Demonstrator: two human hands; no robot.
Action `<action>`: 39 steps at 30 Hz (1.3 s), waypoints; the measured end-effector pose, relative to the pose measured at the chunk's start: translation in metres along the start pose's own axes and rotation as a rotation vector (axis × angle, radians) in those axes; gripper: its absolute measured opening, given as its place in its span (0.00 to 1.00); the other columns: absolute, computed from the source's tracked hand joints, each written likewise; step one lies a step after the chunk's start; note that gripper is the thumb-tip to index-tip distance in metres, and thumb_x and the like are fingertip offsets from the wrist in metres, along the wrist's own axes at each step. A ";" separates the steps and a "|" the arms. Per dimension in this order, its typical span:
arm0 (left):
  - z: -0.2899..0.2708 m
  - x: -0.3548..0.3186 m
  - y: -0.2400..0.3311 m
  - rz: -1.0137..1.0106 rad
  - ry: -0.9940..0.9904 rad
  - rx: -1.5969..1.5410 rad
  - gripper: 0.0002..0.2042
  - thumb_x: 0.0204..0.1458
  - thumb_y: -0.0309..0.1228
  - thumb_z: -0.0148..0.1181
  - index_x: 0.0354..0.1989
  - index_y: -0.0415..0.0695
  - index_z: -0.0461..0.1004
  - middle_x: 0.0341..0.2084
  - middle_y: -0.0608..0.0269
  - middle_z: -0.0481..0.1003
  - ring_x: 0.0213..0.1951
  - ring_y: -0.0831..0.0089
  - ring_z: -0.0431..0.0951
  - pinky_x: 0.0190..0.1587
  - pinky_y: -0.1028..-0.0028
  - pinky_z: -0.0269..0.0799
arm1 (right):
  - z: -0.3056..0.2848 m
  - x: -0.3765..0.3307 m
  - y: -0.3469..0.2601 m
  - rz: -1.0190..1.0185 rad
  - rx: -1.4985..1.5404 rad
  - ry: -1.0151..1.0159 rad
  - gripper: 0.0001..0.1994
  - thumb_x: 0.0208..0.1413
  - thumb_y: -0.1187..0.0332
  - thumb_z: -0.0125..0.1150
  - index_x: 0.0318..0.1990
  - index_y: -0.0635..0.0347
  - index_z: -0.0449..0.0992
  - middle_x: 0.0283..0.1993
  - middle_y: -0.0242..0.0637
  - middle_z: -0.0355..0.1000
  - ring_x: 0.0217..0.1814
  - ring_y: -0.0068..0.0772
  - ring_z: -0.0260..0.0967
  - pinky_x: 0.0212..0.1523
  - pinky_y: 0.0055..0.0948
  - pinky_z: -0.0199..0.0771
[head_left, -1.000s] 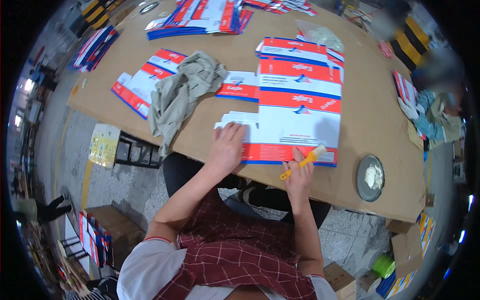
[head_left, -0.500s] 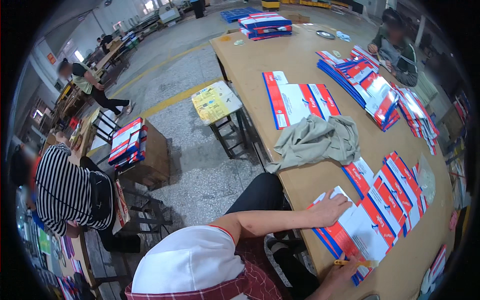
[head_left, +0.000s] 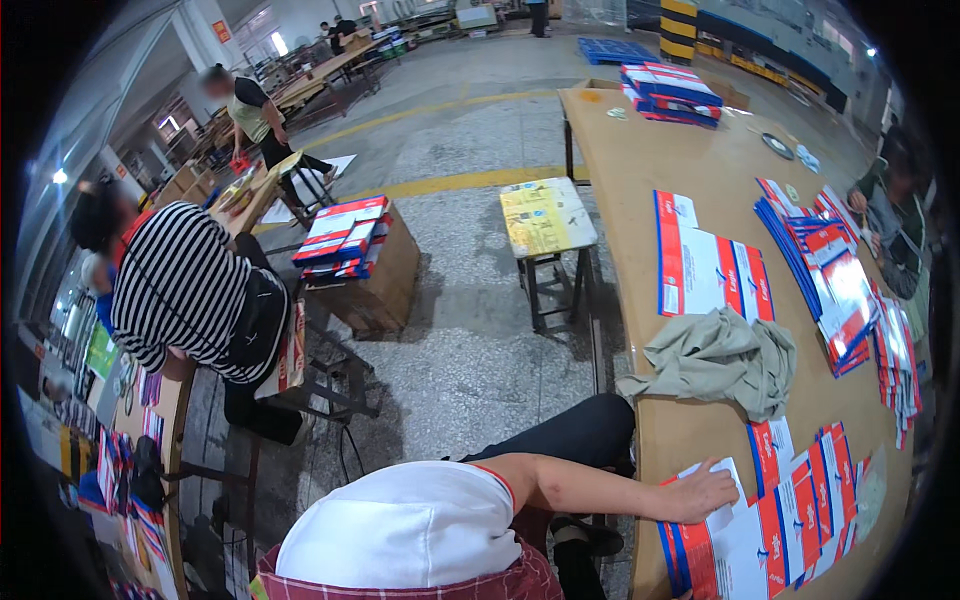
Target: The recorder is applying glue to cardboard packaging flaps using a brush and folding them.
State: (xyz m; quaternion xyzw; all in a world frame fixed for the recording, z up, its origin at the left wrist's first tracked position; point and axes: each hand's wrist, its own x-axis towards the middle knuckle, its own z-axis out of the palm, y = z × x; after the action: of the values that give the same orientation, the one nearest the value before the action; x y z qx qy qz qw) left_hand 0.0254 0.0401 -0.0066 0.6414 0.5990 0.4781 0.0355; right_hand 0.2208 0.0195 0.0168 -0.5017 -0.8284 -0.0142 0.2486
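My left hand (head_left: pixel 703 495) lies on the near edge of a stack of flat red, white and blue printed cardboard sheets (head_left: pixel 735 545), fingers stretched out and pressing down. The sheets overlap in a fanned row on the table and run on toward the right. Beyond them, a crumpled grey-green cloth (head_left: pixel 722 362) rests near the table's left edge. My right hand is below the picture's lower edge, so its fingers and whatever they hold are hidden.
More printed sheets (head_left: pixel 712 262) lie past the cloth on the brown table (head_left: pixel 640 150). A fanned pile (head_left: pixel 835 285) is at the right, by a seated co-worker. A yellow-topped stool (head_left: pixel 548 218) stands left of the table. Another person in stripes (head_left: pixel 195 290) sits at the left.
The view has swung left, so everything sits further right and lower. My right hand, which held a yellow-handled tool at the sheets, has dropped out of view. My left hand stays on the sheets.
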 end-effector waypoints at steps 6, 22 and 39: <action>0.002 -0.003 -0.002 0.018 -0.015 0.094 0.06 0.41 0.22 0.52 0.29 0.46 0.67 0.26 0.64 0.63 0.38 0.67 0.65 0.54 0.55 0.48 | 0.000 -0.032 0.035 -0.031 0.066 0.082 0.23 0.52 0.52 0.49 0.37 0.70 0.67 0.34 0.51 0.67 0.35 0.48 0.67 0.35 0.40 0.68; 0.010 -0.003 -0.003 0.062 -0.004 0.272 0.11 0.36 0.23 0.55 0.32 0.44 0.66 0.29 0.63 0.63 0.42 0.68 0.65 0.53 0.53 0.50 | -0.067 -0.076 0.023 -0.037 0.170 0.362 0.23 0.59 0.51 0.39 0.46 0.67 0.62 0.43 0.50 0.65 0.41 0.46 0.66 0.40 0.40 0.69; 0.009 -0.003 -0.003 0.050 -0.030 0.301 0.13 0.35 0.24 0.57 0.33 0.44 0.66 0.30 0.63 0.64 0.43 0.67 0.65 0.56 0.51 0.47 | -0.066 -0.067 -0.001 -0.263 0.261 0.483 0.21 0.60 0.55 0.40 0.43 0.69 0.62 0.39 0.48 0.68 0.36 0.44 0.69 0.31 0.38 0.72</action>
State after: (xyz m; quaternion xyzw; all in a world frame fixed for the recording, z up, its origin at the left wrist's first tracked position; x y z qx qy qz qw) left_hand 0.0296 0.0428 -0.0150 0.6611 0.6473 0.3740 -0.0642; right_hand 0.2714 -0.0541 0.0466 -0.3359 -0.7980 -0.0588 0.4968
